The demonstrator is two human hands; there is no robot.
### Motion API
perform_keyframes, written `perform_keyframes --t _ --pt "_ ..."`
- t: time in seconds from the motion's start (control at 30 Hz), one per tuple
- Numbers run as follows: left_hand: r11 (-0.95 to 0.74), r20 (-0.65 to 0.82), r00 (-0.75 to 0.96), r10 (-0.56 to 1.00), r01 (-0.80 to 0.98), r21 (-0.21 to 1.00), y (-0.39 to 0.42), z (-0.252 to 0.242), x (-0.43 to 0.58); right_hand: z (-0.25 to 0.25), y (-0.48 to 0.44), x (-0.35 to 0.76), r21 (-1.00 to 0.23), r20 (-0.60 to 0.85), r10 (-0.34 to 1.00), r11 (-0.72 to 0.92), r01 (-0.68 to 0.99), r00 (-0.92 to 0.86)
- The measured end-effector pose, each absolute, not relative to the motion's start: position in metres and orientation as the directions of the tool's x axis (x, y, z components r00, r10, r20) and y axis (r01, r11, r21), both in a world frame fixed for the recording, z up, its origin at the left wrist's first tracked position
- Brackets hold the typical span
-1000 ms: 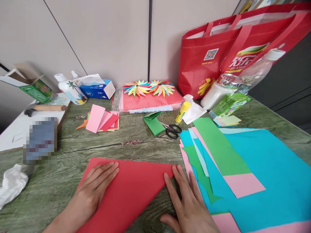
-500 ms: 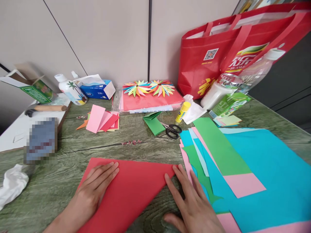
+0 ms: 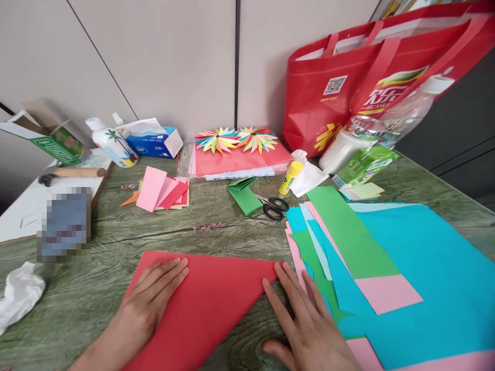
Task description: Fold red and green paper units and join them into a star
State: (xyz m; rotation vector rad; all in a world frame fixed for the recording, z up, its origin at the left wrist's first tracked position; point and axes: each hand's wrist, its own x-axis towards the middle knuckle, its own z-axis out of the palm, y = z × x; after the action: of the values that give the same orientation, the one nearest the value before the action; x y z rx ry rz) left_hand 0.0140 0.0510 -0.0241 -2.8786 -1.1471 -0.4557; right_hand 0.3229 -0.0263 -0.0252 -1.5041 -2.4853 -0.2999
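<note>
Head view, lower centre of the frame: red paper [image 3: 209, 299] lies on the wood-patterned table [image 3: 170, 234], tapering to a point at its right and running out past the bottom edge. I have my left hand [image 3: 150, 293] pressed flat on its left part, fingers stretched out and lying side by side. My right hand [image 3: 301, 319] is spread, gripping nothing, with its leading fingertips touching the pointed right corner and the thumb out to the side, over the table.

Just beyond my right hand, blue sheets [image 3: 417, 252] fill the right of the frame, with a green strip [image 3: 351, 232] lying across them. Near the middle, black-handled scissors [image 3: 275, 208] touch a folded green paper [image 3: 247, 198]; a yellow glue stick [image 3: 291, 178] stands just above and right of them. Pink paper pieces [image 3: 152, 188] lie left of centre, and two multicoloured paper stars [image 3: 217, 140] rest on a wrapped red pack [image 3: 243, 159] at upper centre.
</note>
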Motion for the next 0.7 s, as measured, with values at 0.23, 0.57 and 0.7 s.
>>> perform_keyframes --t 0.23,0.57,0.7 --pt "-0.729 0.287 0.681 0.673 0.676 0.105 0.052 -0.024 0.016 -0.023 -0.023 0.334 0.052 0.264 0.816 0.520 0.853 -0.514" --pt "-0.722 0.275 0.677 0.683 0.682 0.115 0.051 -0.025 0.015 -0.020 -0.019 0.335 0.017 0.272 0.823 0.514 0.858 -0.498" --pt "-0.725 0.278 0.677 0.681 0.678 0.122 0.051 -0.024 0.014 -0.014 -0.018 0.337 -0.008 0.233 0.845 0.496 0.868 -0.481"
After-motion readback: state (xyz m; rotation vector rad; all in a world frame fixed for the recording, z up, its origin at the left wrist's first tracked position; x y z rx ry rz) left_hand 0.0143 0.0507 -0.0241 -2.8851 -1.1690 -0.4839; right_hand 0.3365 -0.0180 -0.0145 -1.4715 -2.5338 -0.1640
